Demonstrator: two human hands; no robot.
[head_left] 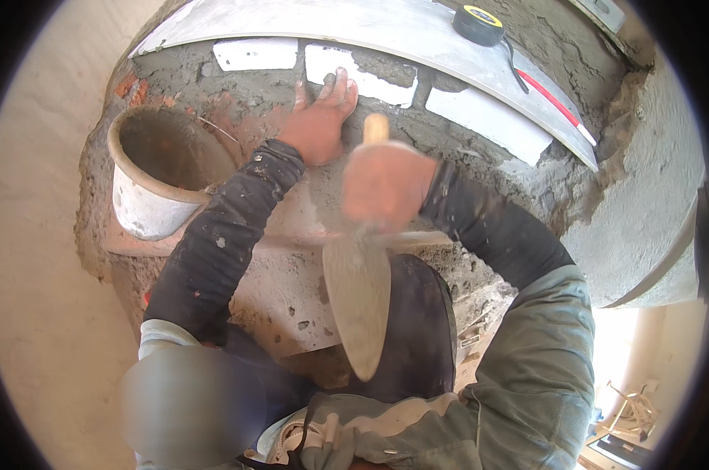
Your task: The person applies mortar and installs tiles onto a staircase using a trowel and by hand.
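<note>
My right hand [388,182] is closed around a pointed trowel [358,301]. Its wooden handle end sticks out above the fist, and the grey, mortar-smeared blade points down toward my lap. The fist looks slightly blurred. Farther up and to the left, my left hand [321,117] is open, its stretched fingers touching the lower left part of a white block piece [386,88] set in grey mortar. A second white piece [256,54] sits to the left, and a longer one [491,121] to the right. Wet mortar fills the gaps between them.
A mortar-crusted white bucket [147,210] stands left of my left forearm. Behind the white pieces runs a long pale metal straightedge [331,23], carrying a black tape roll [478,26] and a red-and-white pen-like stick [554,103]. Rough walls rise at both sides.
</note>
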